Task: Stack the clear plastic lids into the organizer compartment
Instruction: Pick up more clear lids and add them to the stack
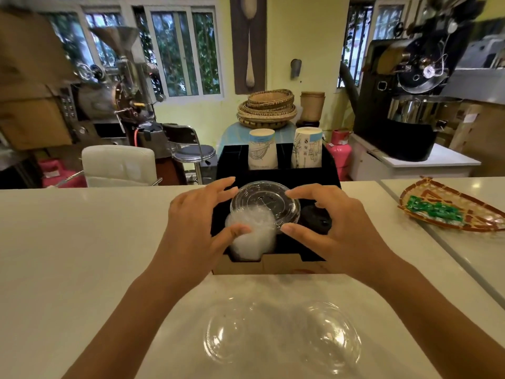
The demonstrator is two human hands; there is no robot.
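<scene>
Both hands are over the black organizer point(276, 173) on the white counter point(82, 242). Between them sits a flat clear lid point(265, 205), tilted, above the front left compartment. The left hand point(196, 228) has its fingers spread, fingertips at the lid's left edge and thumb lower down against the stack point(250, 236) of clear lids that fills that compartment. The right hand point(336, 228) pinches the lid's right rim between thumb and fingers, so each hand has a loose hold on the lid rather than a closed fist.

The front right compartment holds black lids point(317, 218), partly hidden by the right hand. In the rear compartments stand two stacks of paper cups point(284, 151), upside down, one left and one right.

Nearer on the counter, two dome lids point(281, 335) lie side by side, well apart from the organizer. Off to the right a woven tray point(451, 206) holds green wrapped things point(431, 210).
</scene>
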